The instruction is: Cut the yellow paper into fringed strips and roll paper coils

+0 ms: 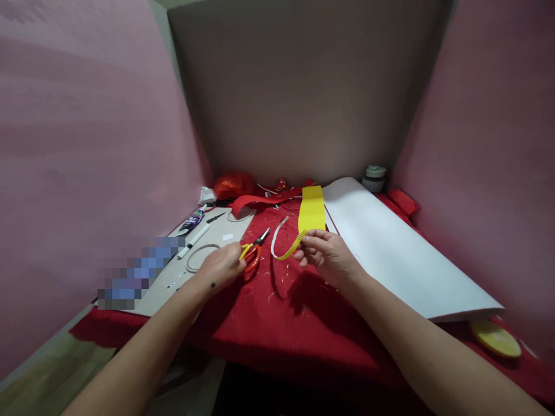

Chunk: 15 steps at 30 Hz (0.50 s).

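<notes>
My right hand (328, 255) pinches the end of a narrow yellow fringed paper strip (289, 249), which curves down and left over the red cloth (277, 312). A wider piece of yellow paper (312, 209) lies just behind that hand. My left hand (222, 267) rests on the cloth with its fingers curled at the yellow and orange handles of a pair of scissors (254, 254), whose blades point away from me. Whether the fingers grip the handles or only touch them is unclear.
A large white sheet (390, 248) lies at the right, a grey board (217, 237) with a pen (193, 240), a glue tube and wire rings at the left. Red ribbon (260, 202), a red bag (233, 185) and a jar (374, 178) sit at the back. Pink panels wall both sides.
</notes>
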{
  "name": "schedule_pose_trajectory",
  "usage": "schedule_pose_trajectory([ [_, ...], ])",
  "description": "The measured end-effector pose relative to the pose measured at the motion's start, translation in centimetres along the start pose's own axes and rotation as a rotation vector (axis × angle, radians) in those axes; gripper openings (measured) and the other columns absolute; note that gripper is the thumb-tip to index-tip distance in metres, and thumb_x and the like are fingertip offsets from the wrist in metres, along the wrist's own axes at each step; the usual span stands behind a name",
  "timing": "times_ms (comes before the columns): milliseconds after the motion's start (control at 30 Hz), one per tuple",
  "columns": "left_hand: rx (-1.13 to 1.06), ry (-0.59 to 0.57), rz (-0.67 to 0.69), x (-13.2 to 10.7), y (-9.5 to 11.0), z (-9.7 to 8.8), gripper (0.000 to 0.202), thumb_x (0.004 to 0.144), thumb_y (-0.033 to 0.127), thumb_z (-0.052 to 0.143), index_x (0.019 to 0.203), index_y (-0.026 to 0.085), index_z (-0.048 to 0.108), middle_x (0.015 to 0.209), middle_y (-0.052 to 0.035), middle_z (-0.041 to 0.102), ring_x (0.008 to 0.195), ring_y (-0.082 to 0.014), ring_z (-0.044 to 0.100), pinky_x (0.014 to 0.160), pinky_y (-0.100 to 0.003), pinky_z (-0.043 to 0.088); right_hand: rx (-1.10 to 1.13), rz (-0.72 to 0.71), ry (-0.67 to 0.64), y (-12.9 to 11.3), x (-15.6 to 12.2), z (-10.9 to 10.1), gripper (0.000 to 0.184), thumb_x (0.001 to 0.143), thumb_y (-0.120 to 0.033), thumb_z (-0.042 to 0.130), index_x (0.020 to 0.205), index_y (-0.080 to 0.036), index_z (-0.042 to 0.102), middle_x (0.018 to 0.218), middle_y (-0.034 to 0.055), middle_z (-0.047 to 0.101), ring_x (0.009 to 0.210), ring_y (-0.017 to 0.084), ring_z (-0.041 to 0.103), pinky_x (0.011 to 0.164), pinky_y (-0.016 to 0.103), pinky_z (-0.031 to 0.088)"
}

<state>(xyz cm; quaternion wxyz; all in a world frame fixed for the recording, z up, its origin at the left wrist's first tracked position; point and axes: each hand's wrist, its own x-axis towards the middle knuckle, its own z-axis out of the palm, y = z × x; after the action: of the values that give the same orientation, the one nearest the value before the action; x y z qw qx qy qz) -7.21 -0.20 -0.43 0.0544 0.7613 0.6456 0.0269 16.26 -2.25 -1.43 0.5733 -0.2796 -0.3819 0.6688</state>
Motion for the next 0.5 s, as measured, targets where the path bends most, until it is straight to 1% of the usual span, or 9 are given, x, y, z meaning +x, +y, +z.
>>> schedule_pose_trajectory([
  [33,-0.085,0.008,-0.021,-0.4,-0.2,-0.2,0.018,0.076,0.028,0.043,0.079,0.017,0.056,0.067,-0.0048,0.057,0.061,-0.0183,0.054,0.054,-0.026,0.033,0.004,0.003,0.001,-0.1,0.0,0.0,0.02,0.064,-0.02,0.073,0.072,-0.014,0.055,0.057,0.0004,0.061,0.051,0.015,0.064,0.042,0.022,0.049],
  [67,-0.217,0.006,-0.043,-0.9,-0.3,-0.5,0.018,0.076,0.029,0.043,0.079,0.016,0.056,0.066,-0.0034,0.056,0.059,-0.017,0.053,0.053,-0.026,0.034,0.006,0.005,0.003,-0.2,-0.1,0.1,0.019,0.065,-0.02,0.072,0.072,-0.015,0.055,0.057,0.0006,0.062,0.052,0.016,0.065,0.043,0.023,0.049],
  [167,-0.74,-0.069,-0.042,-2.7,-0.2,-0.8,0.019,0.073,0.029,0.049,0.084,0.015,0.055,0.07,-0.0009,0.056,0.058,-0.0127,0.051,0.055,-0.024,0.038,0.01,0.006,0.0,-0.4,-0.2,0.2,0.017,0.067,-0.02,0.069,0.073,-0.016,0.054,0.056,0.0006,0.062,0.054,0.018,0.067,0.047,0.025,0.052],
  [233,-0.928,-0.101,-0.013,-3.9,0.4,-0.8,0.019,0.071,0.028,0.054,0.084,0.015,0.053,0.072,0.0003,0.056,0.058,-0.0108,0.05,0.056,-0.023,0.039,0.011,-0.002,-0.001,-0.4,-0.2,0.2,0.017,0.068,-0.019,0.068,0.074,-0.017,0.053,0.056,0.0005,0.062,0.055,0.02,0.068,0.049,0.027,0.054],
  [300,-0.968,-0.122,0.002,-4.9,1.3,-0.9,0.017,0.072,0.03,0.056,0.08,0.016,0.048,0.065,0.0031,0.051,0.053,-0.0091,0.045,0.051,-0.021,0.036,0.008,-0.008,-0.004,-0.4,-0.2,0.2,0.018,0.068,-0.019,0.068,0.076,-0.017,0.052,0.056,0.0009,0.063,0.056,0.021,0.069,0.053,0.03,0.055],
  [367,-0.906,-0.162,0.027,-5.7,2.2,-0.8,0.02,0.076,0.035,0.053,0.073,0.018,0.042,0.058,0.0052,0.045,0.05,-0.0086,0.04,0.048,-0.021,0.033,0.005,-0.014,-0.004,-0.2,-0.1,0.2,0.019,0.068,-0.019,0.068,0.077,-0.017,0.052,0.057,0.0013,0.064,0.057,0.021,0.069,0.056,0.031,0.056],
  [433,-0.771,-0.164,0.111,-6.2,2.9,-0.8,0.02,0.08,0.034,0.049,0.072,0.019,0.038,0.06,0.0047,0.045,0.052,-0.0095,0.041,0.05,-0.023,0.034,0.007,-0.022,0.002,-0.2,-0.1,0.1,0.02,0.067,-0.019,0.069,0.077,-0.017,0.051,0.058,0.0015,0.065,0.057,0.022,0.069,0.058,0.032,0.056],
  [500,-0.58,-0.1,0.206,-6.5,3.2,-0.6,0.014,0.081,0.029,0.044,0.074,0.02,0.037,0.066,0.0031,0.047,0.057,-0.0111,0.043,0.055,-0.025,0.036,0.01,-0.026,0.003,-0.1,-0.1,0.1,0.021,0.067,-0.019,0.07,0.075,-0.017,0.051,0.059,0.0018,0.065,0.058,0.022,0.07,0.059,0.032,0.057],
])
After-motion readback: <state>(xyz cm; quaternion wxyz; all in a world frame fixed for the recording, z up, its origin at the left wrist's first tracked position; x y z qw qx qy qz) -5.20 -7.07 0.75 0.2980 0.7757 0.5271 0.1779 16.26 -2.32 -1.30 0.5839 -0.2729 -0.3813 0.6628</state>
